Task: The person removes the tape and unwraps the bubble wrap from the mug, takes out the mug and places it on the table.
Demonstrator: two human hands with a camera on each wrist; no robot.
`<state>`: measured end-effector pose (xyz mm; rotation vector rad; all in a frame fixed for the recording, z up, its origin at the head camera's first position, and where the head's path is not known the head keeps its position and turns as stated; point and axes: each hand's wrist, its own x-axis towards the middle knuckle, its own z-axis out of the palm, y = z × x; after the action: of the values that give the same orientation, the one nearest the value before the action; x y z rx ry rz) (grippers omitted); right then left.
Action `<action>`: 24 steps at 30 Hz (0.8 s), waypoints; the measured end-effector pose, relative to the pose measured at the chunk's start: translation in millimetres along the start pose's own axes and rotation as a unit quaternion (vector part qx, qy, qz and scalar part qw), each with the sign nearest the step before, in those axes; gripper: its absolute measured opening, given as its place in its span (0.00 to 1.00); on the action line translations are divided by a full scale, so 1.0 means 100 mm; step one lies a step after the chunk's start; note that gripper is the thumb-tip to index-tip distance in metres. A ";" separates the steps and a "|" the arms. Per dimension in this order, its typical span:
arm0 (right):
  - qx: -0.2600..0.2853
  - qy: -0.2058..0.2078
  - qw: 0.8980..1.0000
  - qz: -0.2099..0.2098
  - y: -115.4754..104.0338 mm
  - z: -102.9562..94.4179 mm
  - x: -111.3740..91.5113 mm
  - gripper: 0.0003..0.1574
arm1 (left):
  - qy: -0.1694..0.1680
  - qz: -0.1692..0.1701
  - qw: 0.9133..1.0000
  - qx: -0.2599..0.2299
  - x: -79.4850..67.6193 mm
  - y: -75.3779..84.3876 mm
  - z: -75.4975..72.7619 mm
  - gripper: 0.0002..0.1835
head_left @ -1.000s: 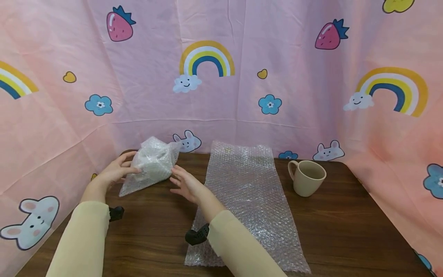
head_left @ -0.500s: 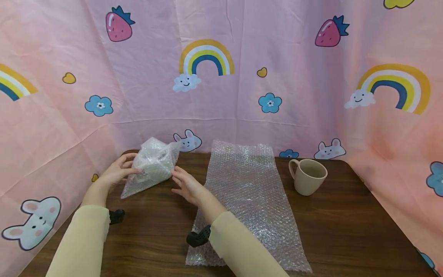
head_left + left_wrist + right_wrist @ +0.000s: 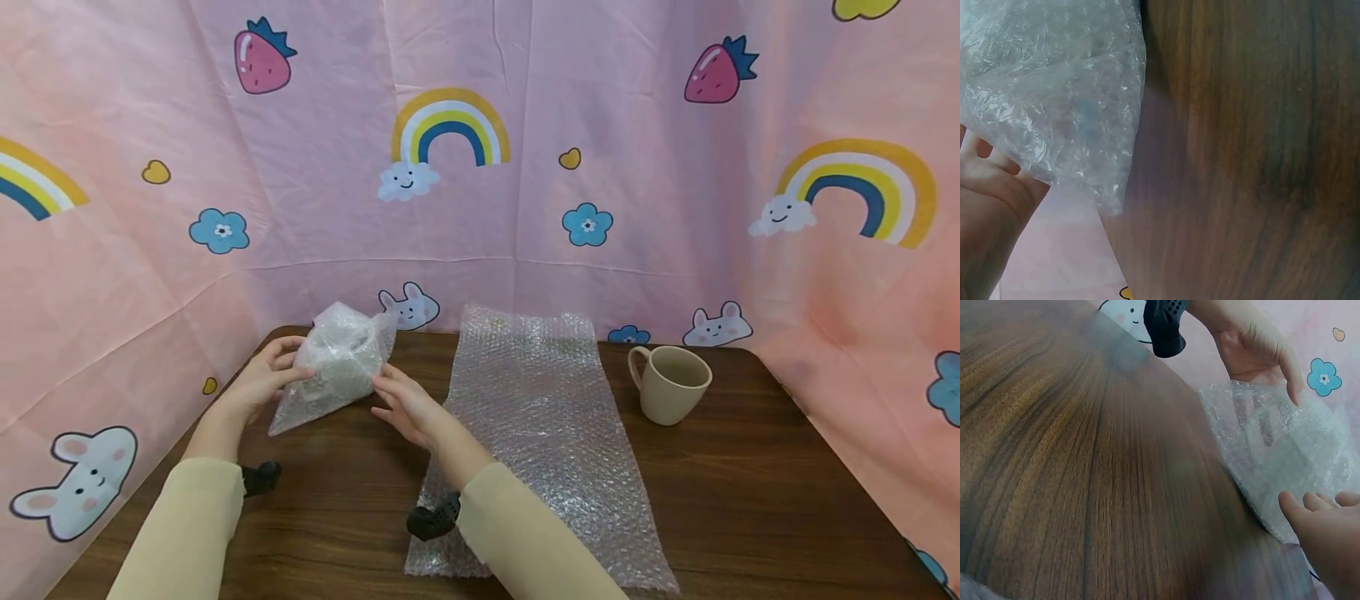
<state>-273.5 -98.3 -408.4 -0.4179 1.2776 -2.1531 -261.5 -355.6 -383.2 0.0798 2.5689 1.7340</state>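
A bundle wrapped in bubble wrap (image 3: 341, 367) stands at the far left of the table; what is inside is blurred by the wrap. My left hand (image 3: 262, 379) holds its left side, thumb in front and fingers behind the wrap, as the right wrist view shows. On the opposite side, my right hand (image 3: 408, 404) touches the bundle with its fingertips, the fingers fairly straight. The left wrist view shows a loose corner of the wrap (image 3: 1085, 137) beside the palm.
A long flat sheet of bubble wrap (image 3: 540, 433) lies across the middle of the brown wooden table (image 3: 750, 500), partly under my right forearm. To its right stands a beige mug (image 3: 672, 387), handle to the left. Patterned pink cloth (image 3: 480, 217) encloses the table's back and sides.
The bundle and both hands have shifted very slightly right and toward me, along with a small movement of the head view. The hold looks the same; the sheet and mug stay put.
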 end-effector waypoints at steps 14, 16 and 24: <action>-0.035 0.007 0.999 -0.005 -0.03 0.00 -0.06 0.45 | -0.019 0.011 1.000 -0.009 -0.08 0.08 0.12 0.37; -0.052 0.015 0.999 -0.006 -0.03 -0.01 -0.08 0.44 | -0.019 0.014 1.000 -0.008 -0.09 0.09 0.13 0.37; -0.120 0.032 0.992 -0.026 -0.04 -0.06 -0.14 0.42 | -0.008 0.024 1.000 0.000 -0.15 0.16 0.21 0.38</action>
<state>-267.1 -83.9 -406.8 -0.4876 1.5849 -2.0768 -245.3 -330.8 -376.3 0.1550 2.5758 1.7420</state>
